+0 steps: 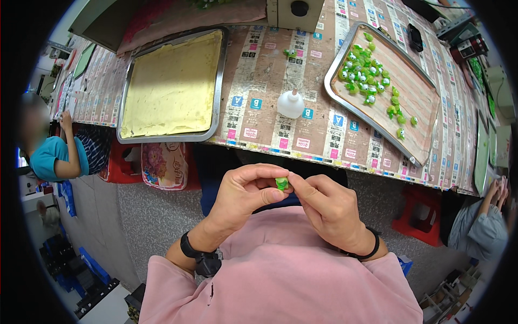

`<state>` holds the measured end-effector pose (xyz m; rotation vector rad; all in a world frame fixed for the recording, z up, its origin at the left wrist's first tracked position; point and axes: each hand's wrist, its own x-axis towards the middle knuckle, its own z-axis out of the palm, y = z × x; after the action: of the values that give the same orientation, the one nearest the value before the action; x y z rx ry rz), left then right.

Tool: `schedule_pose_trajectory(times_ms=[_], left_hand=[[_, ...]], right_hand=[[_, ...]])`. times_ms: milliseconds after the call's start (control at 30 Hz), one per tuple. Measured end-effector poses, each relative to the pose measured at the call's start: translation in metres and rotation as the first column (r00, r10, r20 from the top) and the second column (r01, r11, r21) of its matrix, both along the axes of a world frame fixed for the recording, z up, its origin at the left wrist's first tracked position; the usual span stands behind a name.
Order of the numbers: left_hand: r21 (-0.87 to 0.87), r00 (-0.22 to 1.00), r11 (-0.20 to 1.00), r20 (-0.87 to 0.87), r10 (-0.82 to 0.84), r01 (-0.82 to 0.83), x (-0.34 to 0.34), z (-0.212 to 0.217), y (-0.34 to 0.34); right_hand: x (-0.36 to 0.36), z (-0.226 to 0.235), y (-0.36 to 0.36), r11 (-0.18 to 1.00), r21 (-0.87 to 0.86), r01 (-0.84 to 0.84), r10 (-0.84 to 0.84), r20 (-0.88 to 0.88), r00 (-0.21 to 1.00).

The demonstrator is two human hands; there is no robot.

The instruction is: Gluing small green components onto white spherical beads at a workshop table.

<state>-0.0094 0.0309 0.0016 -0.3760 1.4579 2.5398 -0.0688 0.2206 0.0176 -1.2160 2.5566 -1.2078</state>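
Note:
In front of my chest, just off the table's near edge, I hold a small green figure (281,183). My left hand (243,189) is closed, pinching it between thumb and fingers. My right hand (330,206) is closed too, its fingertips meeting the figure from the right and partly hiding it. On the table stands a white squeeze bottle (291,105) with a thin nozzle. Farther back lies one loose green figure (292,53). To the right, a metal-rimmed tray (423,105) carries several small green figures with white, dark-dotted eyes (362,77), some of them heaped together.
A metal tray (170,86) with a pale yellow lining lies at the left of the print-covered table (253,116). A beige box (295,15) stands at the back. Red stools (418,216) are below the table. Other people (59,154) sit at far left and far right.

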Motion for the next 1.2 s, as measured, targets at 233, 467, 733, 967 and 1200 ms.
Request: schedule_pose_trajectory(times_ms=[233,467,733,967,1200], left_hand=[[0.231,0.992,0.972,0.126,0.001,-0.030,0.000,0.002,-0.001],[0.302,0.989,0.953,0.135,-0.057,0.014,0.002,-0.002,-0.004],[0.150,0.996,0.988,0.083,-0.041,0.029,0.002,-0.003,-0.001],[0.049,0.989,0.995,0.117,-0.096,0.091,0.003,-0.003,-0.004],[0.186,0.981,0.982,0.186,-0.056,0.021,0.003,0.000,-0.004]], right_hand=[[-0.001,0.000,-0.001,0.996,-0.081,0.041,-0.029,0.145,0.989],[-0.005,0.001,-0.007,0.981,-0.168,0.100,-0.036,0.348,0.937],[-0.006,-0.007,-0.015,0.967,-0.201,0.160,-0.057,0.440,0.896],[-0.005,-0.007,-0.016,0.972,-0.159,0.175,-0.080,0.474,0.877],[-0.003,-0.008,-0.016,0.960,-0.179,0.214,-0.101,0.492,0.865]])
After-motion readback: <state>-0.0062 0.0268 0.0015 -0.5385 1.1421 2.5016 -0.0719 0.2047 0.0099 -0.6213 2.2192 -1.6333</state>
